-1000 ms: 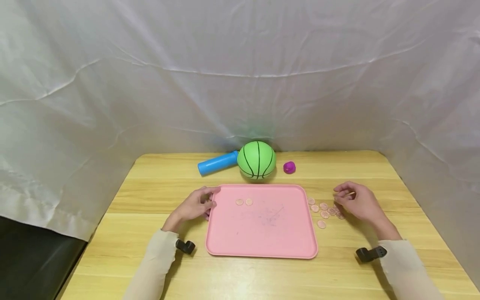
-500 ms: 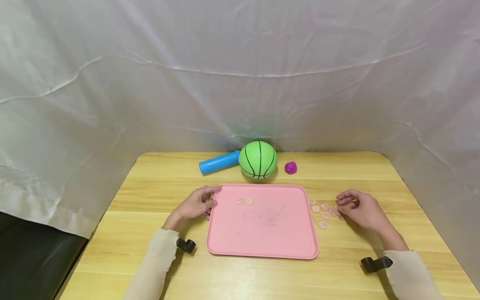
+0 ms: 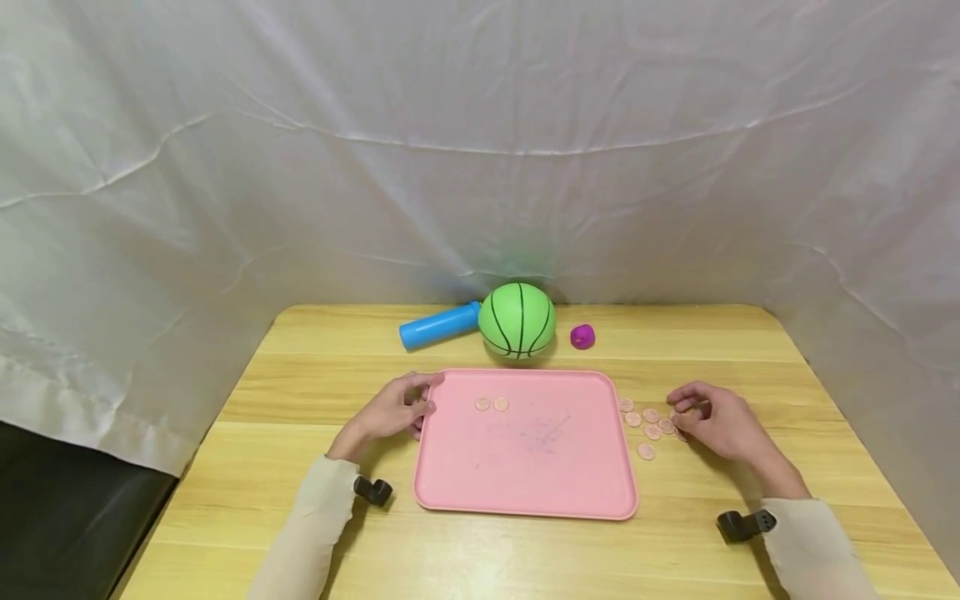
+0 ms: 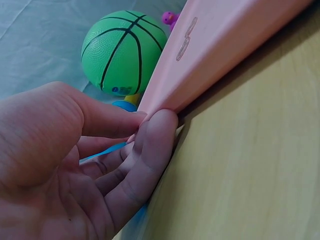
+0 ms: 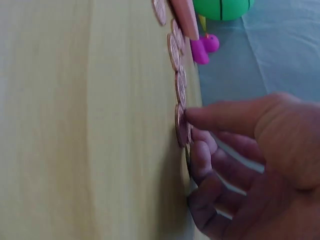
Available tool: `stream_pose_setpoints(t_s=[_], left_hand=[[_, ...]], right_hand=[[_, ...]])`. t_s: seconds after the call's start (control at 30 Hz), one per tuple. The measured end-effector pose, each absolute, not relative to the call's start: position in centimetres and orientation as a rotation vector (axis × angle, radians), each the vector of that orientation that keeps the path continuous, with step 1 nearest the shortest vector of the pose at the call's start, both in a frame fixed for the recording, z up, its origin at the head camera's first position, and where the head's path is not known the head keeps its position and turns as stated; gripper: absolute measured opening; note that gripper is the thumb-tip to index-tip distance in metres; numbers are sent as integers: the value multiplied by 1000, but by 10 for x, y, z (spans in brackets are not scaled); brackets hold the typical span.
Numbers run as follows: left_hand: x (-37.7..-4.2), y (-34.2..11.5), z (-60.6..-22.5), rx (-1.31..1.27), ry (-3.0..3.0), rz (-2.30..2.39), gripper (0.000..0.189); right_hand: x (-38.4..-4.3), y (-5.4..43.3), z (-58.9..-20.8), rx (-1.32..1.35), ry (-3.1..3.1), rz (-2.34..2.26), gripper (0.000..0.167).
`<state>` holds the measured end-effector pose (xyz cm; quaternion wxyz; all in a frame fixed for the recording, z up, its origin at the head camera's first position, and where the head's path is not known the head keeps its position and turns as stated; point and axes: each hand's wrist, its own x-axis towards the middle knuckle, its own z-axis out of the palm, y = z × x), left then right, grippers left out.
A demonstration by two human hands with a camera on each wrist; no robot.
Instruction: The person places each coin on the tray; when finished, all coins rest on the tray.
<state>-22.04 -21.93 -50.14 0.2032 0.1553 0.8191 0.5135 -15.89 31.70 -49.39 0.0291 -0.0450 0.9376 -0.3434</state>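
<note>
In the head view my left hand (image 3: 393,408) grips the upper left edge of a pink tray (image 3: 517,492), thumb over the rim and fingers beneath, as the left wrist view confirms. Two copper-coloured coins (image 3: 501,404) lie flat on the tray near its far left. To the tray's right, several similar coins (image 3: 646,452) are spread on the table. My right hand (image 3: 723,423) is low over the far right of them. Its thumb tip is right at a coin (image 5: 180,127), with bent fingers close beside it; I cannot tell whether it pinches one.
Behind the tray sit a green ball (image 3: 517,321) with black lines, a blue cylinder (image 3: 438,326) lying on its side and a small magenta duck (image 3: 582,336). The wooden table (image 3: 480,558) meets a pale fabric curtain (image 3: 480,208) at the back.
My right hand drew slightly towards me, then shifted a little left over the coins, lower among them than before. The left hand keeps its grip, and the tray looks unmoved.
</note>
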Motion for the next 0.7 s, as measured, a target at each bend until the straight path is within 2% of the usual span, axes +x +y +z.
stream_pose_setpoints(t_s=[0.43, 0.7], left_hand=[[-218, -219, -500, 438, 2286, 1425, 55], [-219, -219, -499, 436, 2280, 1434, 57]], right_hand=[[-163, 313, -502, -430, 2954, -911, 23], [-162, 314, -500, -388, 2989, -885, 21]])
